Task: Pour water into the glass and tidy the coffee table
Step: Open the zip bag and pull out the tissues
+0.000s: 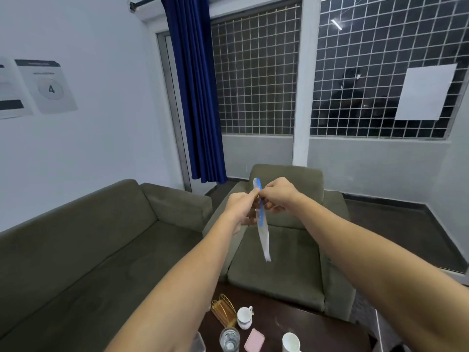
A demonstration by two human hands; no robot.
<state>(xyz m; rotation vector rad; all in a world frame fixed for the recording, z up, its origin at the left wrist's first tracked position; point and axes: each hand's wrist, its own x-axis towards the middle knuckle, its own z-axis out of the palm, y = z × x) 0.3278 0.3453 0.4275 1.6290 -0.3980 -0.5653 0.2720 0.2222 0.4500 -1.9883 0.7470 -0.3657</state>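
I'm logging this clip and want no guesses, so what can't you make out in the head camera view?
Head view only.
The plastic bag: seen edge-on, fingers cover its top; contents unreadable.
The glass: cut off by the bottom edge; water level unclear.
The clear object: behind the left forearm, cut by the edge; unidentifiable.
The pink item: small, partly cut off; unidentifiable.

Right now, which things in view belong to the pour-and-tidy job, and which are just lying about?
Job: clear plastic zip bag with blue seal, pinched by left hand and right hand; clear drinking glass; small white cup on saucer; white mug; flat pink case; gold wire rack; dark coffee table.
Just there: olive sofa; olive armchair; blue curtain; white sheet on window.
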